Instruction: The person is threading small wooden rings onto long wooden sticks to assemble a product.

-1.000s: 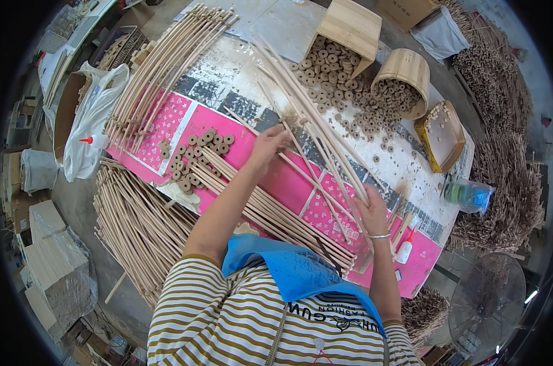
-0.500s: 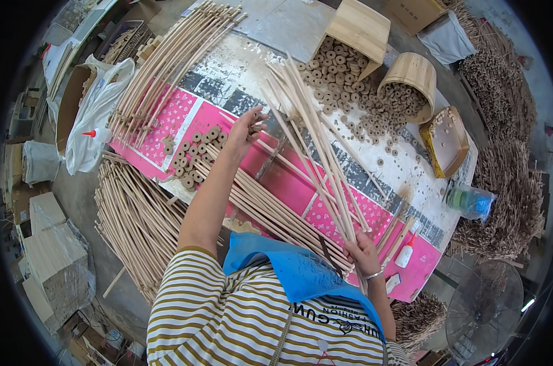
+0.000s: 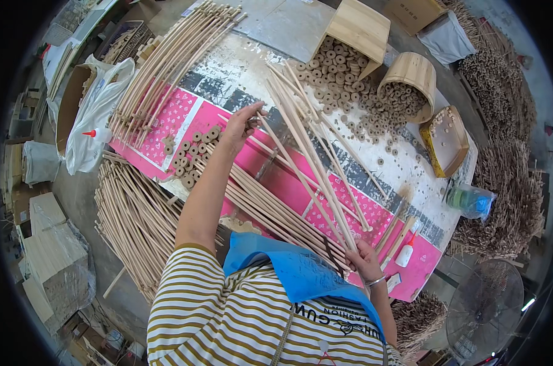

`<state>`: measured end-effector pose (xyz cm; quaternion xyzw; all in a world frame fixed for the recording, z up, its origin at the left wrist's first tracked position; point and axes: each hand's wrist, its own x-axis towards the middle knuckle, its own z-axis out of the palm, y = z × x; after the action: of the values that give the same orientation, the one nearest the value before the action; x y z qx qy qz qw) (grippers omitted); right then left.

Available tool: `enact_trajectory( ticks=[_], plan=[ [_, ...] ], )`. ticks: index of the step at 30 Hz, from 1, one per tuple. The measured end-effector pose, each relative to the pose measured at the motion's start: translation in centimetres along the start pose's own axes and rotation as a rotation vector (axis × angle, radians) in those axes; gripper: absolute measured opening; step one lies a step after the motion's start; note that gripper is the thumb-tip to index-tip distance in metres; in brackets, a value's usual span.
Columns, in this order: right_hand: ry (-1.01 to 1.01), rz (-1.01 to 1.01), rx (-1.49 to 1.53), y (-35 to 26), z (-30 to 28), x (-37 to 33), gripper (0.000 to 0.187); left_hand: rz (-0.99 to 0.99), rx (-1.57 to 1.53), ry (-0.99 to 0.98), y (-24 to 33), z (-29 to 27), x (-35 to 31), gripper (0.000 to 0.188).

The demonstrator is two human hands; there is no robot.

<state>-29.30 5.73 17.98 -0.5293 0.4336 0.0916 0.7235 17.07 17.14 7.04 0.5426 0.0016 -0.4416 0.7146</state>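
My right hand [image 3: 363, 261], at the lower right of the pink-covered table, is closed around the near ends of a few long, thin wooden sticks [image 3: 312, 160]. They fan up and away to the left. My left hand [image 3: 243, 125] is raised over the table's middle, fingers curled. The far end of one stick meets its fingertips; small things seem to lie within the fingers, too hidden to make out. Below that hand, a row of sticks [image 3: 270, 210] lies along the table's near side, with wooden discs with centre holes [image 3: 193, 151] at its left end.
Two tipped wooden buckets [image 3: 359, 27] [image 3: 417, 73] spill discs at the far right. A yellow-edged tray [image 3: 448, 143], a glue bottle [image 3: 404, 255] and a bagged roll [image 3: 470, 201] lie at the right. Sticks with discs [image 3: 166, 73] cover the far left; a stick pile [image 3: 136, 219] stands near left.
The held sticks have spread and shifted; one stick's far end has come down to my left fingertips. Some sticks now lie apart on the table, right of the held ones.
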Motion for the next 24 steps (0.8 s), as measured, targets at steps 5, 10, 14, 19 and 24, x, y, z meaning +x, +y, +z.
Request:
enact_trajectory(
  ticks=[5, 10, 14, 19, 24],
  plan=[
    [0.037, -0.057, -0.154, -1.8, 1.0, 2.4, 0.020, -0.126, 0.108, -0.065, -1.4, 2.7, -1.8, 0.040],
    [0.116, -0.222, -0.256, -4.8, 2.2, 8.0, 0.025, -0.191, 0.152, -0.309, -4.8, 9.9, -5.8, 0.040],
    [0.441, -0.615, -0.616, -6.2, 1.2, 9.6, 0.021, -0.258, -0.142, -0.063, -6.0, 5.0, -3.1, 0.032],
    [0.365, -0.457, -0.428, -5.6, 0.0, 7.9, 0.023, -0.238, -0.574, 0.082, -6.0, 0.5, -2.0, 0.037],
    [0.182, -0.289, -0.263, -3.7, 0.8, 4.6, 0.032, -0.127, -0.447, 0.015, -4.3, -1.8, -1.3, 0.037]
  ],
)
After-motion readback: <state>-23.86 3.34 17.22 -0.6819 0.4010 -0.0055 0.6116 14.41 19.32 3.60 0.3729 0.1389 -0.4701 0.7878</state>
